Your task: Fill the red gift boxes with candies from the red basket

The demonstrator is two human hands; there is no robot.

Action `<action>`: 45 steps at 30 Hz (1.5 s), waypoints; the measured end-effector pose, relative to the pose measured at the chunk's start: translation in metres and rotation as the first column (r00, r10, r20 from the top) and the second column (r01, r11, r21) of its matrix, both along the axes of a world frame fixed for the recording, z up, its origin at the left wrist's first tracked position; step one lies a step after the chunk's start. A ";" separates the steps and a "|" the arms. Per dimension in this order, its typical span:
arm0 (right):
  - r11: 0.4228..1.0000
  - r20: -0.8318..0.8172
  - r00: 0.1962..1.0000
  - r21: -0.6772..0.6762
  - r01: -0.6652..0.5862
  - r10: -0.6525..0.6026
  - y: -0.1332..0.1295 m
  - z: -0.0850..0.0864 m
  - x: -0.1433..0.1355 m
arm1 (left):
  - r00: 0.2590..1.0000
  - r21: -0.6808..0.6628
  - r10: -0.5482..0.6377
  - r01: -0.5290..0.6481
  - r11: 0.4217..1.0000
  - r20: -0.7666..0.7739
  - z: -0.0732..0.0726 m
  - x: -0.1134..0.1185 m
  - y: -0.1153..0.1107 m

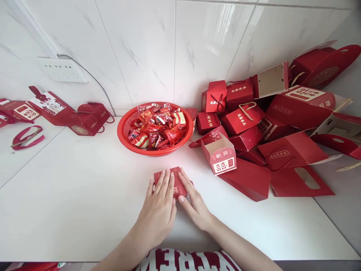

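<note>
A small red gift box (176, 183) with pale printed characters lies on the white table near my body. Across its top, my left hand (159, 203) rests flat with its fingers stretched out, covering much of the left half. My right hand (197, 205) holds the box at its right side, fingers along the edge and thumb at the near corner. The box's underside and left side are hidden. Just beyond stands a round red plastic basket (123, 132), heaped with wrapped candies (158, 126) in red, orange and cream.
Red gift boxes (293, 150) are piled at the right against the tiled wall (211, 41); an open-topped box (222, 160) sits at the pile's front. More boxes (88, 119) stand at the left, near a dark pink ribbon loop (27, 137). A cable (93, 77) runs down from the wall.
</note>
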State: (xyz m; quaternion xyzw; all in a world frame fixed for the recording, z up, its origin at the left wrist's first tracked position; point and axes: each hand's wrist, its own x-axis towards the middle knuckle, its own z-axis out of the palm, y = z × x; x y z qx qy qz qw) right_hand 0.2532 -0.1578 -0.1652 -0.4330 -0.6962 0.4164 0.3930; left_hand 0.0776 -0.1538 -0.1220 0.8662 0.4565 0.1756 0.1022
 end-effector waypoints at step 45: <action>0.992 0.193 0.980 0.099 -0.073 0.053 0.008 -0.017 0.005 | 0.614 0.098 0.743 -0.750 0.654 -0.265 0.046 -0.317 0.222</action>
